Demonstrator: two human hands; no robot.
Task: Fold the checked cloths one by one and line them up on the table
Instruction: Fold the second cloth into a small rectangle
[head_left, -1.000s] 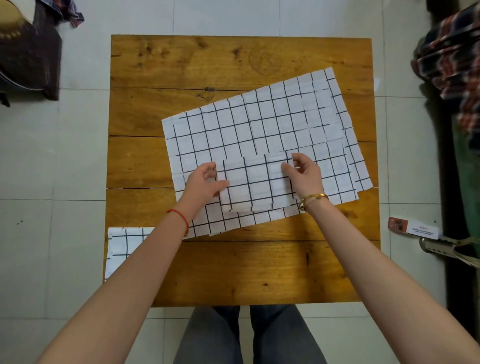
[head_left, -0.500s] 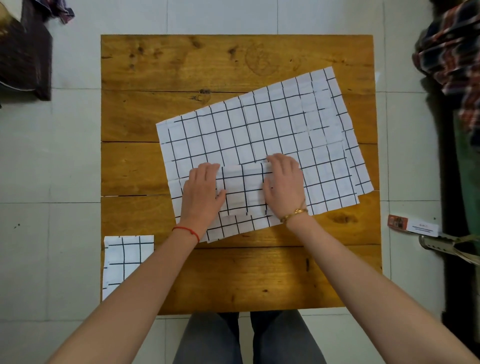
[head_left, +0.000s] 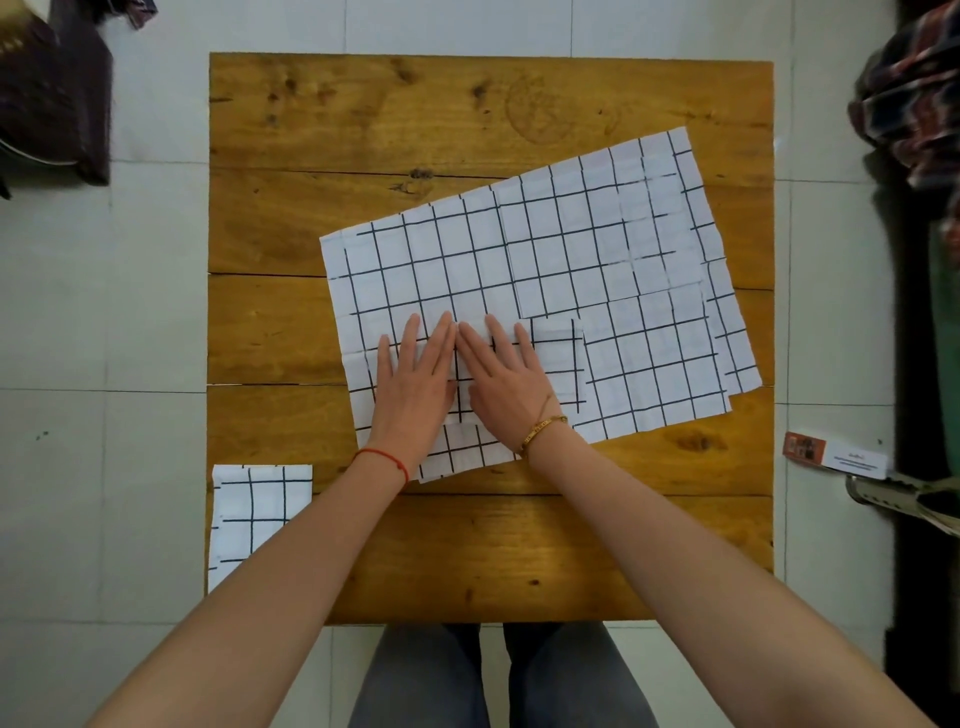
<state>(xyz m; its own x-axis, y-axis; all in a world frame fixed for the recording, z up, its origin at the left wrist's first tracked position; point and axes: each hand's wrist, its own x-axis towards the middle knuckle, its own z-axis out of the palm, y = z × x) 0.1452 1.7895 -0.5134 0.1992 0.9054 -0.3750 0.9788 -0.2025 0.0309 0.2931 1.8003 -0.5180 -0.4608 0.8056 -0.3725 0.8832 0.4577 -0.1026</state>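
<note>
Neither hand has a grip closed on anything: the left hand (head_left: 415, 382) and the right hand (head_left: 506, 382) lie flat with straight fingers, side by side and touching at the index fingers near the middle of the frame, both pressing down on a small folded checked cloth (head_left: 558, 358) whose right part shows past the right hand. A red string (head_left: 382, 457) circles the left wrist and a gold bracelet (head_left: 543, 431) the right one. Nearest the bottom of the frame, grey trousers (head_left: 498, 675) show between the two forearms, below the near edge of the wooden tabletop (head_left: 519, 551). At the lower left of the frame, on the tabletop's near left corner, lies another folded checked cloth (head_left: 254, 509), partly hidden by the left forearm and well apart from the hands. The cloth under the palms rests on top of a stack of unfolded checked cloths (head_left: 519, 260), spread flat and skewed, reaching from the centre toward the upper right of the frame, with its layers slightly offset at the right edge. On the tiled floor (head_left: 156, 364) at the right of the frame lie a small orange and white card (head_left: 836, 454) and a shoe (head_left: 904, 499); plaid fabric (head_left: 914, 104) sits at the upper right, and a dark object (head_left: 52, 104), unclear what, at the upper left.
</note>
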